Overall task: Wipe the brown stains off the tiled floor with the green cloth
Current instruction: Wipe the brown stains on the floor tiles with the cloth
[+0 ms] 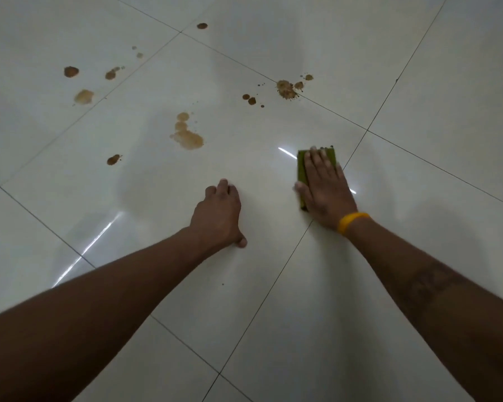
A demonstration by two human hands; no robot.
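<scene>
Cloth [302, 169] under R hand [325, 192]; stains [186, 134] ahead-left.

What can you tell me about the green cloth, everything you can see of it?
The cloth is olive green and looks folded into a thick, flat rectangular pad, with layered edges showing along its left side. It lies flat on the glossy pale floor, near a grout line. The right hand rests on top with straight fingers, pressing it down and covering most of it, so only the left strip and far edge show. It lies apart from the large brown stains; a few tiny dark specks sit just past its far edge.
</scene>
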